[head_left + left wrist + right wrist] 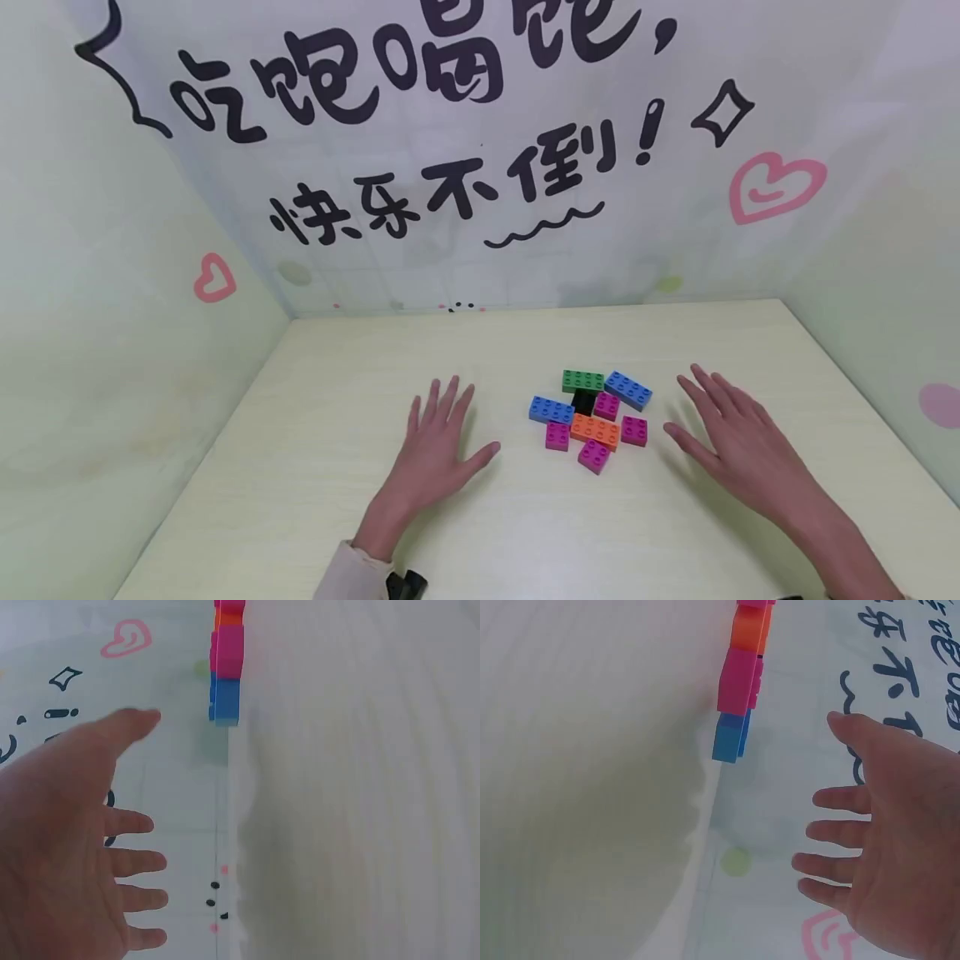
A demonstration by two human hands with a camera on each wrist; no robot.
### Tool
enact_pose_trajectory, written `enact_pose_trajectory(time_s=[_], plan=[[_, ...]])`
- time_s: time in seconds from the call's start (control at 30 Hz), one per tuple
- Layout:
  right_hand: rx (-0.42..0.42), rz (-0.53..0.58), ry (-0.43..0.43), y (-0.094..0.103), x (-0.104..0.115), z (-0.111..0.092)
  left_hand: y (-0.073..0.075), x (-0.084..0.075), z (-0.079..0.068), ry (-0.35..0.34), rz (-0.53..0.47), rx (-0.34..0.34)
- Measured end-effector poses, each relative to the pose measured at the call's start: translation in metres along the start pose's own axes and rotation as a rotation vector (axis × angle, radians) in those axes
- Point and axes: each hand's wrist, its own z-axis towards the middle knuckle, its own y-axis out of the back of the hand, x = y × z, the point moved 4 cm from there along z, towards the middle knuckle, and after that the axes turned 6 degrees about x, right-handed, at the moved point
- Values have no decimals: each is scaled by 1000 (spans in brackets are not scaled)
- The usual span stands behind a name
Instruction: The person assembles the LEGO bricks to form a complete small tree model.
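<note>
Several toy building bricks lie bunched on the table right of centre in the head view: a green brick [582, 381], two blue bricks, an orange brick [596, 431], a black brick [582, 402] and several small magenta bricks [593, 456]. To the left of the bunch, my left hand [435, 458] hovers with fingers spread, nearest the left blue brick [552, 409]. On the other side my right hand [742, 442] hangs above the table, fingers straight, near the right blue brick [628, 390] and a magenta brick [633, 431]. Neither hand touches anything.
The pale wooden table [300, 500] meets a printed cloth wall [225, 183] at the back, with lettering and hearts on it. Similar panels rise along the left and right edges. A black strap piece [407, 585] shows at my left wrist.
</note>
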Motion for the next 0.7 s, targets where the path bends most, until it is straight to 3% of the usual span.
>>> enact_pose_trajectory(time_s=[0.07,0.17,0.33,0.7], plan=[[26,25,3,1,5,5,-5,-8,7,-41,-58,-5],[97,60,12,-2,12,15,-13,-23,19,-89,-171,42],[210,105,8,-15,17,29,-26,-41,35,-106,-253,121],[186,96,64,-27,18,35,-30,-57,51,-136,-329,167]])
